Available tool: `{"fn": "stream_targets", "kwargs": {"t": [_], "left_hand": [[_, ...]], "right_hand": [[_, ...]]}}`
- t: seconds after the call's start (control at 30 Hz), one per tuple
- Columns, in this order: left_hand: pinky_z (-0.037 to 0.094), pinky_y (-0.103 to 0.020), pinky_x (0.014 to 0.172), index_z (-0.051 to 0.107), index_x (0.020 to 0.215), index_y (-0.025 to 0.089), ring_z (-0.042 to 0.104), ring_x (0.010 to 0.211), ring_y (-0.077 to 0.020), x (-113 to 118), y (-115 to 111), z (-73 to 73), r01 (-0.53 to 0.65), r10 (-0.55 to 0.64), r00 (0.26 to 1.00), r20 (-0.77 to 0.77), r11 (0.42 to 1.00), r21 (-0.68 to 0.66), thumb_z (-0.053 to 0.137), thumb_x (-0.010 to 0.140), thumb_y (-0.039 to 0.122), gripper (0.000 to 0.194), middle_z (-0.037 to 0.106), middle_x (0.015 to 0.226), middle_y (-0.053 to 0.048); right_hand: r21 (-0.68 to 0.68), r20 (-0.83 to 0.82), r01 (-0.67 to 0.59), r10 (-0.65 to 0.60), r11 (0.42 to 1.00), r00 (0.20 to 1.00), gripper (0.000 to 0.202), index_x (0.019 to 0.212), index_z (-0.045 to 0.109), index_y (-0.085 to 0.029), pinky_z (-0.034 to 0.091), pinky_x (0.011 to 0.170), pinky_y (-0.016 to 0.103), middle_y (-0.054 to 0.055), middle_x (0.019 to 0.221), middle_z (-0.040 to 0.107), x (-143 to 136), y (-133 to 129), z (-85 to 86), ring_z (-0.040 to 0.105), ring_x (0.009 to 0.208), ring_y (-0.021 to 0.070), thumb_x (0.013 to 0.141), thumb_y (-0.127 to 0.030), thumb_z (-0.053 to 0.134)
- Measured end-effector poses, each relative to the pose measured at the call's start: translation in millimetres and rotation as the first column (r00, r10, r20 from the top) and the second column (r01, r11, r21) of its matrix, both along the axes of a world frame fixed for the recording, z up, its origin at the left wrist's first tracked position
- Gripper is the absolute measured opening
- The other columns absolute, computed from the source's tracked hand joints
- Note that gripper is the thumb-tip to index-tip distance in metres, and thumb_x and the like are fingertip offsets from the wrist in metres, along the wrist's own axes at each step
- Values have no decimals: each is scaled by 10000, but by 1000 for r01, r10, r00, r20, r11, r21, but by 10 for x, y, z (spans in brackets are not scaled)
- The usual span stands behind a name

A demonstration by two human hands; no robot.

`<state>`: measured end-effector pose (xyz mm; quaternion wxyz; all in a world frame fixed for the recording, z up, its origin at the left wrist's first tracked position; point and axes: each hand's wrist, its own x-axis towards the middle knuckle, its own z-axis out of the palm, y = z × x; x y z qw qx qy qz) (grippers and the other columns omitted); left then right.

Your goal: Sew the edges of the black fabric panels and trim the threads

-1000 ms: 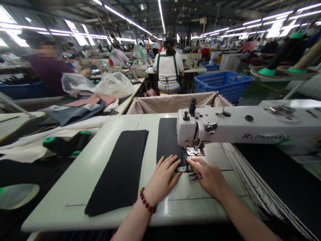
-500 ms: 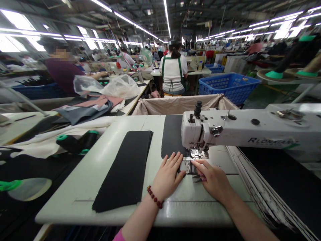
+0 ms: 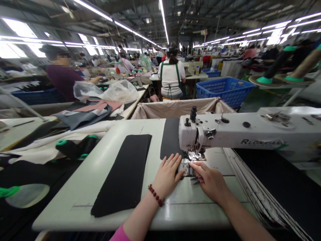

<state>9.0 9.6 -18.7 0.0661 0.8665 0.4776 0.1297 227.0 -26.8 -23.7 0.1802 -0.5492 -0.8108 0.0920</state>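
Note:
A white sewing machine (image 3: 220,130) reaches in from the right, its presser foot (image 3: 197,155) low over the metal plate. A dark fabric panel (image 3: 170,137) lies left of and behind the needle area. My left hand (image 3: 168,175) rests flat, fingers spread, its fingertips on the panel's near edge. Just in front of the presser foot, my right hand (image 3: 212,180) has its index fingertip down at the plate. Small thread snips (image 3: 194,180) are tucked in its curled fingers, blades poking out to the left; the rest of them is hidden.
A stack of black fabric panels (image 3: 122,174) lies on the table at left. More layered pieces (image 3: 250,190) sit right of the machine. Black thread cones (image 3: 75,147) stand at far left. Behind are a cloth-lined bin (image 3: 175,108), a blue basket (image 3: 223,92) and a seated person (image 3: 172,78).
The whole view has shifted slightly, with the scene sitting a little lower and further left. Both hands and the fabric panel keep nearly the same places at the machine.

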Motion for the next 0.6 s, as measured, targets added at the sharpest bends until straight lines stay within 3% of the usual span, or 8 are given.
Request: {"fn": "stream_targets", "kwargs": {"t": [0.6], "left_hand": [[197, -525, 1151, 397, 1396, 247, 305, 1407, -228, 29, 70, -26, 30, -29, 995, 95, 999, -11, 347, 999, 330, 408, 389, 1505, -45]], "right_hand": [[-1, 9, 7, -7, 1000, 1000, 659, 1355, 484, -287, 481, 847, 325, 10, 1361, 531, -10, 0, -11, 609, 1037, 206, 752, -29, 429]]}}
